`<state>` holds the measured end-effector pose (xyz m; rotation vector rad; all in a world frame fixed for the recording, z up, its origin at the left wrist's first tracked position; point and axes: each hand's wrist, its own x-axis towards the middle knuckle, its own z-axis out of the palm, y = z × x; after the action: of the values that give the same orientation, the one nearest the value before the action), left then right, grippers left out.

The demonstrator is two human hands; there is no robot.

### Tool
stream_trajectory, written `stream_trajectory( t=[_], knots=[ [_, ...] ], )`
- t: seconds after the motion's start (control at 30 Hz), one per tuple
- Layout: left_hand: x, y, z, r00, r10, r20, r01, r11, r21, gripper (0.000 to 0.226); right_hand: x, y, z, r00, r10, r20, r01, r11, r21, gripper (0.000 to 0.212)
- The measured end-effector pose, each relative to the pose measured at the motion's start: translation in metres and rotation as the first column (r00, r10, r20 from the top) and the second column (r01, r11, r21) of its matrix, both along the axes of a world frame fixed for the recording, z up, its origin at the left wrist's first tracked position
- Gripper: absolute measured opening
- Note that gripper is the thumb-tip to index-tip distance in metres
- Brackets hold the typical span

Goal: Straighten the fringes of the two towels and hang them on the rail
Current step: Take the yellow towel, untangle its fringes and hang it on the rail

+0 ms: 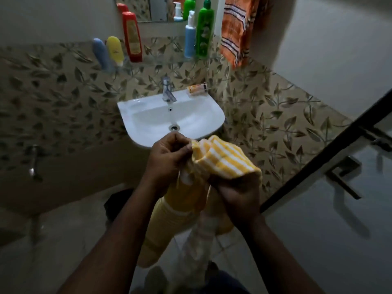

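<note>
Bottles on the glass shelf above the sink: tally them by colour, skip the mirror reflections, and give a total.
Blue: 2, left blue bottle and white-capped blue bottle
Yellow bottle: 1
Red bottle: 1
Green bottle: 1
Total: 5

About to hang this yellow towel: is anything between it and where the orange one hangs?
Nothing visible. Open air lies between the yellow towel and the orange towel up on the wall. The rail itself cannot be seen.
</note>
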<state>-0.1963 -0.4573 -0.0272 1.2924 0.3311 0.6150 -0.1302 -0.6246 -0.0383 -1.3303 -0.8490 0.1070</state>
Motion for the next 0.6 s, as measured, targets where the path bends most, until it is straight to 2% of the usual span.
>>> stream_trajectory(
  t=[0.07,0.13,0.2,0.4,0.47,0.53,0.57,0.6],
  knots=[
    [0.004,-0.003,-0.002,0.994,0.101,-0.031,-0.100,0.994,0.054,0.038,0.006,-0.002,-0.003,0.974,-0.091,-0.206,0.090,0.996,-0.015,0.036],
    [0.007,-0.009,-0.001,0.984,0.176,-0.038,-0.170,0.977,0.128,0.029,0.018,-0.004,-0.005,0.938,-0.177,-0.299,0.165,0.984,-0.064,0.031],
    [0.011,-0.017,0.002,0.977,0.215,-0.015,-0.208,0.961,0.183,0.027,0.031,-0.009,-0.005,0.904,-0.176,-0.390,0.171,0.984,-0.048,0.025],
    [0.042,-0.036,0.004,0.964,0.266,0.012,-0.260,0.932,0.252,0.022,0.058,-0.031,-0.013,0.827,-0.153,-0.540,0.136,0.988,-0.073,0.007],
    [0.057,-0.044,0.002,0.965,0.262,0.002,-0.252,0.927,0.278,0.018,0.069,-0.042,-0.015,0.800,-0.141,-0.584,0.075,0.988,-0.136,0.016],
    [0.070,-0.051,0.002,0.970,0.240,-0.027,-0.220,0.926,0.306,0.017,0.087,-0.055,-0.014,0.816,-0.106,-0.568,-0.069,0.958,-0.278,0.037],
    [0.077,-0.053,0.001,0.973,0.226,-0.055,-0.197,0.927,0.318,0.016,0.096,-0.062,-0.014,0.880,-0.069,-0.470,-0.125,0.921,-0.368,0.048],
    [0.083,-0.053,0.000,0.973,0.213,-0.094,-0.170,0.925,0.338,0.015,0.106,-0.069,-0.015,0.960,-0.041,-0.277,-0.098,0.877,-0.471,0.054]
  ],
)
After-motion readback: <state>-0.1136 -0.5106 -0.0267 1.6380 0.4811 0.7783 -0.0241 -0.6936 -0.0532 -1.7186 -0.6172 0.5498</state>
